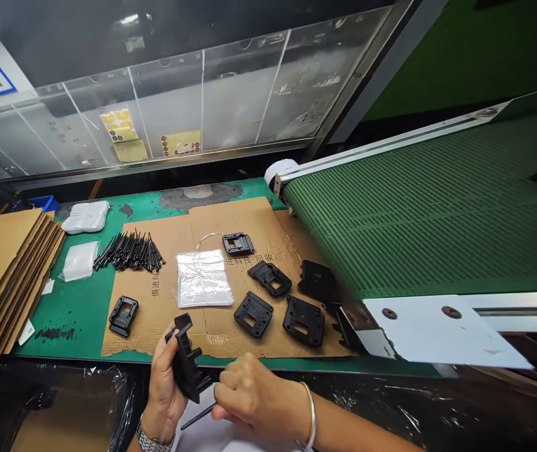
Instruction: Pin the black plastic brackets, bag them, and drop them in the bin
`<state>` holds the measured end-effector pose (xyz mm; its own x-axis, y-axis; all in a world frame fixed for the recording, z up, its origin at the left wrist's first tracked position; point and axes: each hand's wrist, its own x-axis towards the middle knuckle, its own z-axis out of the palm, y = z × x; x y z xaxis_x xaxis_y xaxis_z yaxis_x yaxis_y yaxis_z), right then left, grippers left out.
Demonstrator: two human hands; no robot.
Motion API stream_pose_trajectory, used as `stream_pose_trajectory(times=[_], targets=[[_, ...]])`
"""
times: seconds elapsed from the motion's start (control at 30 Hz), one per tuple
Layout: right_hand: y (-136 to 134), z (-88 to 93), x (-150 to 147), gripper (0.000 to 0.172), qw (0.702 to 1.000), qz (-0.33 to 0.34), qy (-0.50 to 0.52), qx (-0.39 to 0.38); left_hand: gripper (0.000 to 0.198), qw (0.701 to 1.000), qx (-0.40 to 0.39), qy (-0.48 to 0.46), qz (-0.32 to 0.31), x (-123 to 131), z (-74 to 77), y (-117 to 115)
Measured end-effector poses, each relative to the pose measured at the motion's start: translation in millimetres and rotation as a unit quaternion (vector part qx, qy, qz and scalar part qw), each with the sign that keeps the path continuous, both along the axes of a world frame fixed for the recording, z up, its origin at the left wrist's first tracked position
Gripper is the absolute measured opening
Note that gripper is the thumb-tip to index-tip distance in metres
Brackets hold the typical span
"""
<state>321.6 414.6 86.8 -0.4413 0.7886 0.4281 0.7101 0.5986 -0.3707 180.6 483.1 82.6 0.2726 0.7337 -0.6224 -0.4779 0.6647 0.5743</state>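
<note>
My left hand (165, 383) is closed around a black plastic bracket (184, 361), tilted on edge with its pegs facing right. In my closed right hand (249, 392) is a thin black rod (197, 417), its free end pointing down and left below the bracket. The fingers of the right hand are close to the bracket's lower pegs; whether they touch is unclear. Past the hands, a clear plastic bag stack (204, 279) lies on flat cardboard (165, 333). Several similar black plastic parts lie around it, including one black frame (124, 316) at the left.
A heap of thin black rods (132, 251) lies behind the left frame. Stacked cardboard sheets (9, 276) and plastic bag bundles (85, 216) occupy the left side. A green conveyor belt (428, 201) with a white end plate (442, 329) borders the right. Clear pockets (235, 94) line the back.
</note>
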Motion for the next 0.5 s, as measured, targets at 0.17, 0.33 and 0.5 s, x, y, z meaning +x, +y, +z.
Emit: stream_pose_trajectory(times=[0.17,0.33,0.5], targets=[[8,9.7,1,0.046,0.986,-0.11,0.127,-0.015,0.048,0.999,0.041,0.004,0.012,1,2.6,-2],[15,13.9,-2,0.045,0.979,-0.154,0.124,-0.043,0.057,0.998,0.064,0.002,0.007,1,1.4,-6],[16,9.7,10,0.05,0.974,-0.183,0.08,-0.107,0.05,0.994,0.044,-0.062,-0.074,-7,-5.2,-6]])
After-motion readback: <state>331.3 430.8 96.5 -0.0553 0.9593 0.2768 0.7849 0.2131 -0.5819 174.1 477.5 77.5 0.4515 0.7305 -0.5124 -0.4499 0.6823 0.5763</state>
